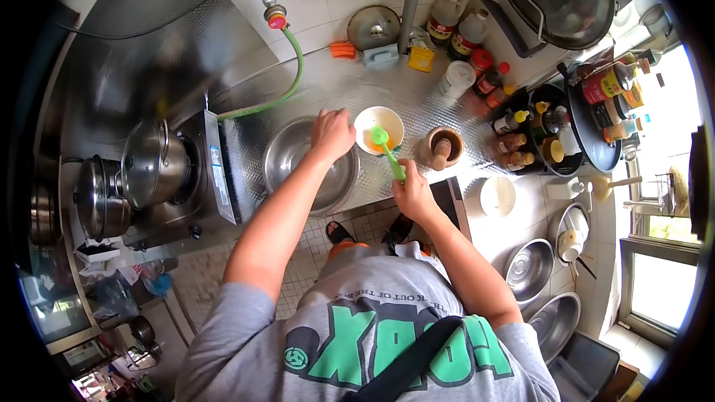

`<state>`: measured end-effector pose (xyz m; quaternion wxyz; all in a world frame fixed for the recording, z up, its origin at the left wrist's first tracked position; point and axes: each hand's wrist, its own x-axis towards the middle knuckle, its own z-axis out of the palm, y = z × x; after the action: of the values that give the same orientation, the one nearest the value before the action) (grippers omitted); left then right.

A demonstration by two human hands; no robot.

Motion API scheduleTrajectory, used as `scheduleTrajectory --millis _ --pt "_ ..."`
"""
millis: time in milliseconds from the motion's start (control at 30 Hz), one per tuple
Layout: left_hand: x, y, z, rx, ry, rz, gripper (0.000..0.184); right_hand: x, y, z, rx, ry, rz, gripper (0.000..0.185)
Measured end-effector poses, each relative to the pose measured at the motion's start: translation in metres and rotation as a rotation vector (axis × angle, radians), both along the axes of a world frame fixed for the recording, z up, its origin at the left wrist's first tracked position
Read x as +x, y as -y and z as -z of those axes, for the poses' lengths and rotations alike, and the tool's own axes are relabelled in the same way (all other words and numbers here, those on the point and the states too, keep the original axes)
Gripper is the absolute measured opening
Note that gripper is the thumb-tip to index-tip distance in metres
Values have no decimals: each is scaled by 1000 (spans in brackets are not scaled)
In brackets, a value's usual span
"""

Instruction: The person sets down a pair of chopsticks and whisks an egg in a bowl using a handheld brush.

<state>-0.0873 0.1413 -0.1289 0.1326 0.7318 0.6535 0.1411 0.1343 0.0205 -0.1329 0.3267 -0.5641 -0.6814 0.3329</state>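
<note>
My right hand grips the handle of a green spoon. Its round head reaches into a white bowl, over something yellow-orange, perhaps egg. Left of that bowl, my left hand hovers above the far right rim of a wide stainless steel basin. Its fingers are curled, and whatever they may hold is hidden; I cannot tell whether they touch the white bowl. A wooden mortar with a pestle stands right of the bowl.
A gas stove with steel pots is at the left. Sauce bottles and a white tub stand back right. Another white bowl and steel basins lie along the right counter. A green hose crosses the back left.
</note>
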Motion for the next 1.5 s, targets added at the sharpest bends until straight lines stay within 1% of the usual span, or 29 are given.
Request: scheduleTrajectory --millis 33,67,133,167,267,367,467,500,533,600,667,733,833,867,1033,1167,1267,1300,1367,1400,1433,1467,1500 --pt "9 -16 0 -21 -117 62 22 -1 -3 -7 -77 -64 16 38" --pt "16 -31 0 -131 -192 100 23 -2 -5 -11 -155 -128 33 37" --pt "30 -56 12 -354 -343 175 26 0 -5 -4 -237 -120 56 39" --pt "31 -63 27 -384 -381 198 29 0 -5 -2 -257 -102 64 39" --pt "37 -71 25 -507 -370 160 35 -1 -1 7 -270 -105 98 37" --pt "42 -65 16 -505 -279 106 32 2 6 7 -256 -139 98 37" --pt "45 -52 -14 -325 -255 103 27 6 10 -18 -284 -232 114 37" --pt "43 -47 -30 -279 -231 72 25 7 12 -25 -246 -244 103 38" --pt "38 -40 -46 -233 -209 38 24 6 14 -36 -131 -224 99 36" --pt "22 -23 -78 -147 -178 -34 21 2 14 -60 -114 -240 41 41" --pt "-1 -5 -101 -70 -161 -100 19 -8 10 -70 -17 -179 -27 40" --pt "-30 11 -102 -10 -173 -120 18 -23 5 -72 76 -113 -98 39" --pt "-66 32 -88 7 -215 -172 18 -51 -3 -62 69 -44 -177 35" --pt "-79 38 -77 13 -239 -163 18 -59 -6 -56 76 -11 -202 35" --pt "-114 72 -55 -78 -239 -261 20 -86 -2 -42 34 53 -282 32" --pt "-132 86 -49 -101 -184 -280 22 -97 6 -37 58 38 -307 32" --pt "-141 90 -43 -87 -46 -353 19 -101 7 -39 69 -3 -300 30" --pt "-144 91 -46 -50 -74 -320 22 -100 6 -46 53 -29 -300 29" --pt "-148 92 -53 -297 299 -413 18 -93 5 -63 55 -95 -295 28" --pt "-144 92 -60 -426 484 -447 16 -86 5 -71 -17 -118 -278 28" --pt "-139 92 -64 -417 587 -421 14 -78 6 -79 -90 -142 -254 29" --pt "-133 93 -67 -444 616 -395 13 -67 9 -86 -164 -166 -223 29" --pt "-124 93 -76 -478 623 -366 12 -56 13 -95 -279 -336 -175 26"
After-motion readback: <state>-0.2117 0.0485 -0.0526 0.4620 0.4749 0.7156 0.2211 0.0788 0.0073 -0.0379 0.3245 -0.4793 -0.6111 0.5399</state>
